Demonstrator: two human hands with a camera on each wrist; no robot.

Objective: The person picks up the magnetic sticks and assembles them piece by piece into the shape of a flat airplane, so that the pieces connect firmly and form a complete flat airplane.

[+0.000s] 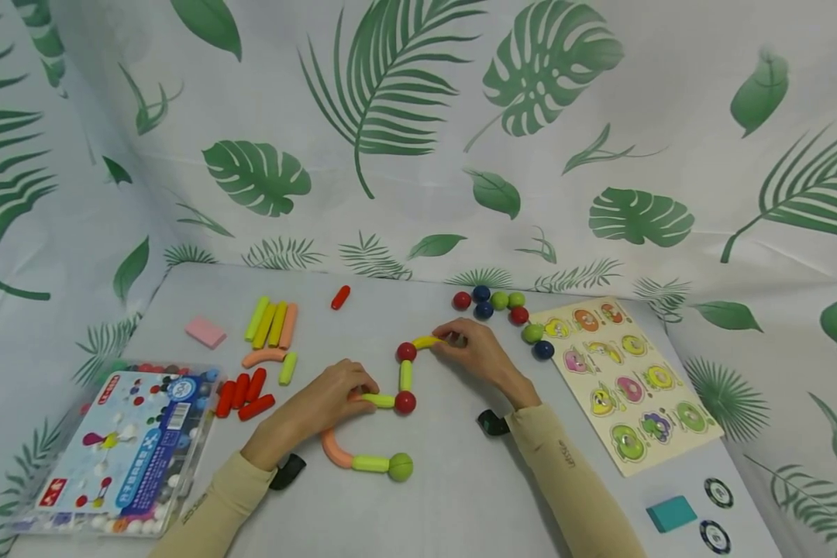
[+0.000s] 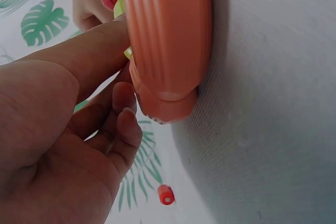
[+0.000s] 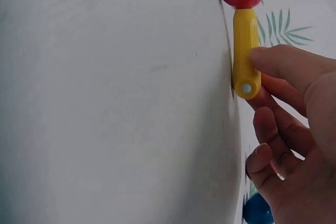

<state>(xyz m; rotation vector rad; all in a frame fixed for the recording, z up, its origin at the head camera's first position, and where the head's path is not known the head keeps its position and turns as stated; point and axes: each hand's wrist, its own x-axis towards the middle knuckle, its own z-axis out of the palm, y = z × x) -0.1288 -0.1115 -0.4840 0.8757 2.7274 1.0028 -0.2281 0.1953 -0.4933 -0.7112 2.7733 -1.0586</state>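
From where I stand, the red balls [image 1: 405, 402] look like smooth, glossy plastic, the curved orange rod [image 2: 168, 30] like ribbed plastic. Softly creased cloth makes the backdrop [image 1: 418, 221]; the puzzle board [image 1: 663, 449] resembles pale wood.

There are four red balls [image 1: 405, 403], four green balls [image 1: 401, 466] and three blue balls [image 1: 544, 350]; five yellow-green rods [image 1: 370, 463], three yellow pieces [image 1: 428, 341] and five red rods [image 1: 256, 408]; two salmon pieces [image 1: 263, 356] lie loose, those joined beneath the left hand [image 1: 330, 397] being uncountable; one right hand [image 1: 477, 352]; one pink block [image 1: 205, 332]; one teal block [image 1: 672, 514]; two round chips [image 1: 718, 493]; one board [image 1: 669, 448] with twelve fruit-like pictures [image 1: 630, 389]; one box [image 1: 98, 442], its many beads [image 1: 115, 525] too crowded to count.
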